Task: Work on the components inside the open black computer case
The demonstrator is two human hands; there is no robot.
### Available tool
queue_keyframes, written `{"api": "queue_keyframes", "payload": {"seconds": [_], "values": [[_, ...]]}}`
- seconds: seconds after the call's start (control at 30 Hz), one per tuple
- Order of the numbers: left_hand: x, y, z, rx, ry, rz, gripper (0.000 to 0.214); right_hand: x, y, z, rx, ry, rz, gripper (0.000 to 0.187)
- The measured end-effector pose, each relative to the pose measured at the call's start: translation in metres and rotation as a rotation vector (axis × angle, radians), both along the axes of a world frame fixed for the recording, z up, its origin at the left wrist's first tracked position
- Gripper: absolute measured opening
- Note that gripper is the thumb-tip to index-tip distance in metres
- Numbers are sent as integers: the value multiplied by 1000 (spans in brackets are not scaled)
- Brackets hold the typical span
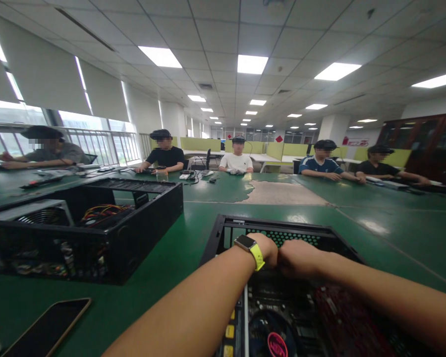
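An open black computer case (223, 218) lies in front of me on the table. My left hand (265, 248), with a yellow-strapped watch (250, 248) on the wrist, reaches over its inside near the far perforated wall. Its fingers point down and away, hidden behind the back of the hand. Almost touching it, my right hand (299, 258) is closed with curled fingers; whatever it grips is out of sight. Below both hands are a dark motherboard (305, 317), a round cooling fan (277, 343) with a pink-red hub, and a red circuit board (345, 317).
A second open black case (148, 228) with a power supply and coloured cables stands to the left. A phone (48, 327) lies at the near left on the green table (204, 198). Several people sit along the far side, with cables and small parts before some of them.
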State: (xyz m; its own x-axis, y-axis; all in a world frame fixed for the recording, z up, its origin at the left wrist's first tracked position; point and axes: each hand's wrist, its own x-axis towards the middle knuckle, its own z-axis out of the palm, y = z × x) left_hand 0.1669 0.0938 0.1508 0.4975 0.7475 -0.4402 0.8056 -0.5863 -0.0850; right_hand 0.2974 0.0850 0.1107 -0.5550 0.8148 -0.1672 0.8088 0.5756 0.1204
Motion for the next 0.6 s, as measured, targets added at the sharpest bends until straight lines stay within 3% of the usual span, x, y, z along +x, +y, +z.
{"api": "queue_keyframes", "payload": {"seconds": [0.1,0.27,0.4,0.6], "values": [[-2,-1,4,-58,29,-32,34,14,5,6,-190,287,-25,22],[-4,1,10,-71,-20,-19,38,19,10,0,-485,668,-129,24],[-5,8,5,-230,5,21,30,16,10,-2,-594,718,-238,22],[-5,10,-5,-226,-27,1,21,19,10,-1,-587,631,-198,26]]}}
